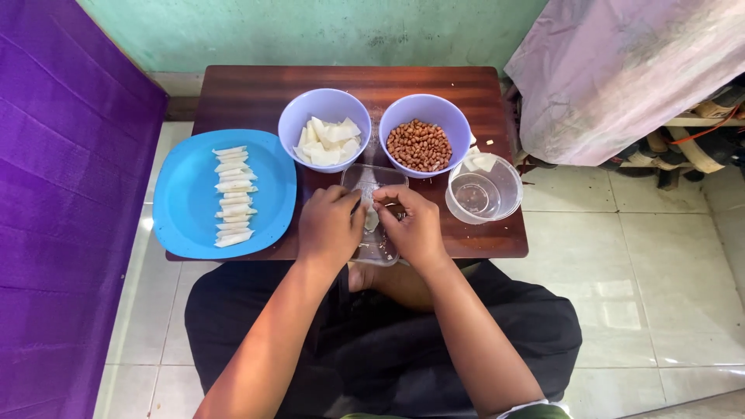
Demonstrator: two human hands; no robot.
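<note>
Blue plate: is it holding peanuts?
No. The blue plate carries a column of white folded wrappers; the peanuts sit in a purple bowl.

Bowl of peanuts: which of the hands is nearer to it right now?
Right. The right hand sits just below the bowl of peanuts, almost under its near rim. The left hand is further left, below the bowl of white wrappers.

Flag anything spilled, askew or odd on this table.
Little stands out. A few pale crumbs lie loose on the table right of the peanut bowl. The blue plate overhangs the table's left edge. Both hands, left and right, pinch a small white wrapper over a clear tray.
</note>
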